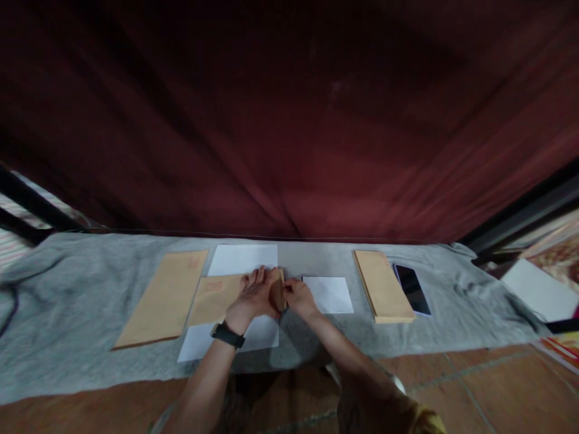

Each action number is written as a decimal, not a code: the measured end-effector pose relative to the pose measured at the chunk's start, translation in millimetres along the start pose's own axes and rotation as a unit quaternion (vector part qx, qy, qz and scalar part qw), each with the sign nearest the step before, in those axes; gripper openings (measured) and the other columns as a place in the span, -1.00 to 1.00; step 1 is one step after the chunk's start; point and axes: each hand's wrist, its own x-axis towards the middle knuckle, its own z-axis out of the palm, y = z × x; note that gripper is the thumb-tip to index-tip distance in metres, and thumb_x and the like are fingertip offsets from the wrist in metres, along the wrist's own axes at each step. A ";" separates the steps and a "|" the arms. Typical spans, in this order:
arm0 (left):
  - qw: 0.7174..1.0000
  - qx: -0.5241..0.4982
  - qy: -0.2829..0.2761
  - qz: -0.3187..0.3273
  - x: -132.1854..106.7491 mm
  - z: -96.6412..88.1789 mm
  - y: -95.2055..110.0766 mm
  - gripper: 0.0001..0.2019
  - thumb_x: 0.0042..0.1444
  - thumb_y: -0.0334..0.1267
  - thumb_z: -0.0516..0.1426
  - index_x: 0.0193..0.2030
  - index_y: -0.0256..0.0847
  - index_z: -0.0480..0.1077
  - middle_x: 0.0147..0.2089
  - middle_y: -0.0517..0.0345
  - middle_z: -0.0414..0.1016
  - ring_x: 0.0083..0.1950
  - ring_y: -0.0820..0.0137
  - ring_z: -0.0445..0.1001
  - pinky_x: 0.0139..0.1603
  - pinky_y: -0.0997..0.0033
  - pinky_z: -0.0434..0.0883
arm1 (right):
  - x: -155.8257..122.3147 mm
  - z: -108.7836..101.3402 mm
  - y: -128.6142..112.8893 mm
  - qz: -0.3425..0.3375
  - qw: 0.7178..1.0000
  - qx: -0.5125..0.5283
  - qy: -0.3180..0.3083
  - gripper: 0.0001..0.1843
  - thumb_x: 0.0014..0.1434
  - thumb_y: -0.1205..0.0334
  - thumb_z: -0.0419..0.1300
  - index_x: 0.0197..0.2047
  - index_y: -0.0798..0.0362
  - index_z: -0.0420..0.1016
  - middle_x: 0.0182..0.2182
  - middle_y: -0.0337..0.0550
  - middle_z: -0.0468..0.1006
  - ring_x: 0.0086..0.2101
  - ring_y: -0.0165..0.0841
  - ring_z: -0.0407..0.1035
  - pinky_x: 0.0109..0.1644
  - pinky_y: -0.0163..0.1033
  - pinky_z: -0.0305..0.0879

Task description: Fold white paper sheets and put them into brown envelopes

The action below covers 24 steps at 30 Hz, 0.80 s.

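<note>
A brown envelope (212, 299) with faint red print lies crosswise on a sheet of white paper (244, 258). My left hand (256, 295), a dark watch on its wrist, rests on the envelope with its fingers spread. At the envelope's right end, a narrow raised part (280, 289) stands up between my hands; its inner side looks darker. My right hand (298, 295) pinches the edge of that raised end with closed fingers. Just right of this hand lies a small stack of white paper (328, 295). My left palm hides part of the envelope.
A larger brown envelope (165, 295) lies to the left. On the right are a stack of brown envelopes (384, 286) and a dark phone (412, 289). Grey cloth (81, 301) covers the low surface. A dark red curtain (289, 120) hangs behind; tiled floor (452, 377) shows in front.
</note>
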 end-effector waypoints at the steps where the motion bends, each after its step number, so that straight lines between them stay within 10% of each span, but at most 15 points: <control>1: 1.000 -0.004 0.000 0.003 -0.7 -0.4 -0.2 0.35 -0.41 0.01 0.41 0.54 -0.13 -0.18 0.58 -0.33 -0.26 0.56 -0.18 -0.25 0.45 -0.27 -0.15 | 1.7 -0.2 1.5 0.000 1.000 0.022 0.000 -0.81 0.10 0.44 0.14 -0.39 0.01 0.55 -0.42 -0.19 0.58 -0.34 -0.32 0.44 -0.24 -0.31 0.25; 9: 0.991 -0.040 0.108 0.069 -2.3 -2.2 6.2 0.33 -0.27 -0.02 0.39 0.56 -0.10 -0.33 0.57 -0.27 -0.18 0.57 -0.13 -0.22 0.47 -0.29 -0.21 | 3.9 -19.4 10.6 -0.023 0.973 0.231 0.012 -0.92 0.05 0.27 0.12 -0.44 0.02 0.42 -0.53 -0.33 0.40 -0.45 -0.40 0.29 -0.37 -0.34 0.20; 15: 0.965 -0.042 0.194 0.172 -5.3 -7.4 15.2 0.27 -0.18 0.00 0.36 0.55 -0.08 -0.34 0.50 -0.24 0.02 0.52 -0.13 -0.05 0.46 -0.30 -0.11 | -7.2 -56.8 8.4 0.033 0.917 0.379 -0.117 -0.79 -0.05 0.13 0.29 -0.32 0.01 0.48 -0.47 -0.28 0.50 -0.45 -0.37 0.38 -0.41 -0.33 0.31; 24: 0.956 -0.007 0.180 0.233 -11.4 -11.4 31.0 0.19 -0.09 -0.05 0.34 0.55 -0.01 -0.33 0.55 -0.16 -0.09 0.55 -0.05 -0.12 0.50 -0.21 -0.15 | -11.1 -72.7 10.9 -0.015 0.919 0.357 -0.167 -0.87 0.02 0.19 0.29 -0.34 0.05 0.55 -0.43 -0.27 0.58 -0.40 -0.35 0.44 -0.29 -0.30 0.38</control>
